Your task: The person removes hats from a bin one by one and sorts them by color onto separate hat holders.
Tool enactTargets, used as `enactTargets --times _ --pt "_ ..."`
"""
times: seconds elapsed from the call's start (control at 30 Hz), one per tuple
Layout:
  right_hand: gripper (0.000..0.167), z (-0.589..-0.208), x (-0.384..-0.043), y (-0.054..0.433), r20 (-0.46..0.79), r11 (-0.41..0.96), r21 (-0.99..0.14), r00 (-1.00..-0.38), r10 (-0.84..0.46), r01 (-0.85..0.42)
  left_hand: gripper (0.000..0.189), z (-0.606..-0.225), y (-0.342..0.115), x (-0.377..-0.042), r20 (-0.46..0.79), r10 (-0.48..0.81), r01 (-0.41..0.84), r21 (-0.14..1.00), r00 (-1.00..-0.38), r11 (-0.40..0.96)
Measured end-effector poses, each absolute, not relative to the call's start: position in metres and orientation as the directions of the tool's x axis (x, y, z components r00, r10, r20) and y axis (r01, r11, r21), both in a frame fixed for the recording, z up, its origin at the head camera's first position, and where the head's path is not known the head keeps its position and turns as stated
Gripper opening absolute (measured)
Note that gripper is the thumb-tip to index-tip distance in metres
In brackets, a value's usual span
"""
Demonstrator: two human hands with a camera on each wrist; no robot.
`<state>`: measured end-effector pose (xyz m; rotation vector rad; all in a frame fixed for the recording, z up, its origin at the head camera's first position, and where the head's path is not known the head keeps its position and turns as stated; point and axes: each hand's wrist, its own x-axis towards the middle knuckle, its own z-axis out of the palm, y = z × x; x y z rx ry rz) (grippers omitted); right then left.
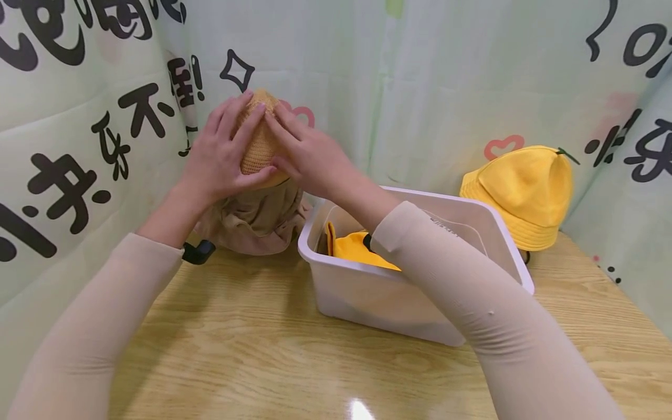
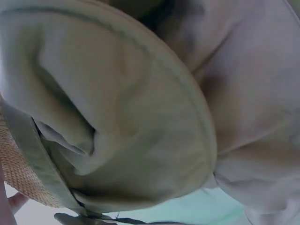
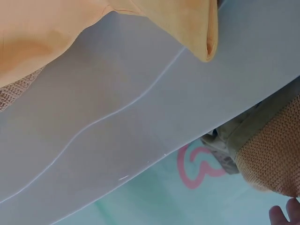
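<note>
A straw-coloured woven hat crown (image 1: 259,143) stands at the back left in the head view. Below it hangs an olive fabric band and brim (image 2: 136,122), over pinkish-beige cloth (image 2: 258,122). My left hand (image 1: 217,149) rests on the crown's left side, its fingers spread over the weave and its thumb lower down. From the right, my right hand (image 1: 315,154) touches the crown with extended fingers, thumb below. The fingertips of both hands nearly meet near the top. What lies under the brim is hidden.
A pale plastic bin (image 1: 388,306) stands right of the hat, beneath my right forearm, with yellow cloth (image 1: 357,248) and a bit of tan knit (image 3: 16,91) in it. A yellow bucket hat (image 1: 525,192) is behind the bin. Printed curtains (image 1: 336,116) enclose the wooden table (image 1: 236,350).
</note>
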<state>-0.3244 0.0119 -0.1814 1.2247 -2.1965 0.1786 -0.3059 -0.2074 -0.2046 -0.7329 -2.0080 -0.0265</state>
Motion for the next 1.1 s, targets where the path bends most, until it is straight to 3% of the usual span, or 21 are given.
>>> enactTargets --times 0.17,0.43,0.6,0.73,0.93,1.1 --pt "0.064 -0.183 -0.325 0.011 0.559 0.567 0.227 -0.371 -0.742 -0.792 0.089 -0.21 -0.21 -0.304 0.772 0.56 0.482 -0.384 -0.301 0.788" --pt "0.059 -0.188 -0.32 0.008 0.542 0.541 0.389 -0.289 -0.789 -0.746 0.092 -0.219 -0.212 -0.302 0.817 0.513 0.514 -0.332 -0.262 0.791" --pt "0.06 -0.19 -0.321 0.006 0.527 0.552 0.377 -0.318 -0.788 -0.744 0.092 -0.225 -0.216 -0.303 0.819 0.521 0.507 -0.352 -0.24 0.787" --pt "0.06 -0.188 -0.323 0.005 0.511 0.567 0.349 -0.356 -0.782 -0.746 0.092 -0.225 -0.217 -0.306 0.806 0.531 0.495 -0.361 -0.261 0.791" --pt "0.061 -0.185 -0.327 0.003 0.489 0.597 0.306 -0.416 -0.767 -0.741 0.095 -0.222 -0.218 -0.31 0.762 0.544 0.463 -0.364 -0.352 0.808" --pt "0.062 -0.185 -0.329 0.002 0.48 0.601 0.296 -0.428 -0.766 -0.742 0.095 -0.222 -0.219 -0.313 0.755 0.549 0.463 -0.367 -0.36 0.807"
